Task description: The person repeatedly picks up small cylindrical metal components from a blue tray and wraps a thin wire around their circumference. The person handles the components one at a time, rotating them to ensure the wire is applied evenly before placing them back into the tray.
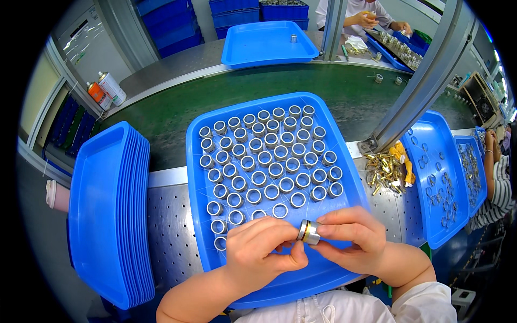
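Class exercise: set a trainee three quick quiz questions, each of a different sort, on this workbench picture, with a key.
1. True or false: both hands grip the small metal cylinder.
2. Where is the stack of blue trays? A) the person's left B) the person's right
3. Fill in: the metal rings stand in rows in a blue ____.

Key: 1 true: left hand and right hand pinch it together. 2 A. 3 tray.
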The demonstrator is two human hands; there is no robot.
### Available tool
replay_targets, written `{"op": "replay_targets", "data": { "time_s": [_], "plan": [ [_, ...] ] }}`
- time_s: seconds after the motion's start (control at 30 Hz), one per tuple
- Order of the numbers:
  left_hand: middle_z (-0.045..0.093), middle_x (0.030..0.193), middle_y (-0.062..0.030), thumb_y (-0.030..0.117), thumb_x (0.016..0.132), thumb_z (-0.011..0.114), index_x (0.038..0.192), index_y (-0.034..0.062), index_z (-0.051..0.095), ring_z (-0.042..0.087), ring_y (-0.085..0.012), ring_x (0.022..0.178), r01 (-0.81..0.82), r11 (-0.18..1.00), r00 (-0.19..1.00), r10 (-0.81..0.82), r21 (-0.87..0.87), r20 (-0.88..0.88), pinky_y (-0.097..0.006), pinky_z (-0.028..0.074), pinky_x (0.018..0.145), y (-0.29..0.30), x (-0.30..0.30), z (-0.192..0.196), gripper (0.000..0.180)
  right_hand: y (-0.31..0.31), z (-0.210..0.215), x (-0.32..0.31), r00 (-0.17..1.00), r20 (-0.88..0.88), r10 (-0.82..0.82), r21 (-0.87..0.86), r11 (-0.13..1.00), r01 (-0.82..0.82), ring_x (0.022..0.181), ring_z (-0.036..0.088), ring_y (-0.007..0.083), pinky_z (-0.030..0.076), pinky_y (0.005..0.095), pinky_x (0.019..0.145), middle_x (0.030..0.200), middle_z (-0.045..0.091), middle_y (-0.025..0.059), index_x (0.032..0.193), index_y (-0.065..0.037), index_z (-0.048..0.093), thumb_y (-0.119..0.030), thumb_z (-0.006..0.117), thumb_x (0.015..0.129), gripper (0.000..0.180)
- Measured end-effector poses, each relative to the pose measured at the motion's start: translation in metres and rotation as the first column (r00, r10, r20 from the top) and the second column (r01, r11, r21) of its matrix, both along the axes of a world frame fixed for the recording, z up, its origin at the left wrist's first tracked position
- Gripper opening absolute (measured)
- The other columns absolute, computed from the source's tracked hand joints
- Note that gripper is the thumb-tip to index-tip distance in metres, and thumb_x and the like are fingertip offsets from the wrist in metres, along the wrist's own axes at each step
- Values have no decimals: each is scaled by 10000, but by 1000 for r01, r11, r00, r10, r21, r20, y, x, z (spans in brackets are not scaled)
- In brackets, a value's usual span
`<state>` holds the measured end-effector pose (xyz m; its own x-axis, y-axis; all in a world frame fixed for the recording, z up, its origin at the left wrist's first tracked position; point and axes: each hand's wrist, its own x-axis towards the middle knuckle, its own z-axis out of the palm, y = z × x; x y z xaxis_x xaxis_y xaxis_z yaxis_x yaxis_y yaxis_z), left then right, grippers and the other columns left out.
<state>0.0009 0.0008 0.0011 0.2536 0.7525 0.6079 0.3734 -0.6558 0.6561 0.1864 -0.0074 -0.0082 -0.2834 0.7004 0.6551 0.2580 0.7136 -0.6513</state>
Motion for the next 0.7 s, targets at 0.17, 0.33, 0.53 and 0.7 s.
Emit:
{"op": "replay_targets", "data": {
  "time_s": [0.17, 0.33, 0.53, 0.7],
  "plan": [
    [591, 598, -49, 11, 563, 692, 709, 31, 624, 571, -144, 480, 31, 995, 1000, -31, 97, -1, -216, 445, 458, 3, 0, -4, 163, -2, -1, -2, 960, -278, 30, -376, 916, -138, 768, 637, 214, 533, 274, 656, 949, 620, 122, 982, -10, 634, 38, 768, 627, 382],
    [605, 627, -62, -23, 560, 689, 718, 17, 628, 574, -128, 508, 38, 996, 997, -33, -83, 68, -211, 457, 478, 1, 1, 1, 174, 2, -1, 0, 995, -93, 46, -129, 990, -58, 814, 628, 208, 531, 276, 661, 959, 613, 115, 988, -12, 636, 40, 764, 633, 381],
    [613, 656, -46, -12, 577, 704, 725, 40, 623, 566, -115, 511, 57, 988, 996, -46, -144, 78, -208, 449, 461, 2, 0, -1, 177, 3, -2, 2, 1000, 26, 9, -2, 1000, -9, 808, 625, 202, 530, 271, 658, 961, 614, 107, 976, -29, 655, 34, 767, 623, 375],
    [608, 645, -28, 22, 582, 713, 713, 64, 613, 558, -120, 493, 26, 998, 1000, -24, -61, 18, -217, 435, 443, 0, -1, -1, 170, 1, 2, -1, 1000, 15, -3, -8, 1000, 3, 797, 628, 200, 531, 266, 635, 952, 617, 100, 960, -38, 664, 15, 775, 621, 361]
  ]
}}
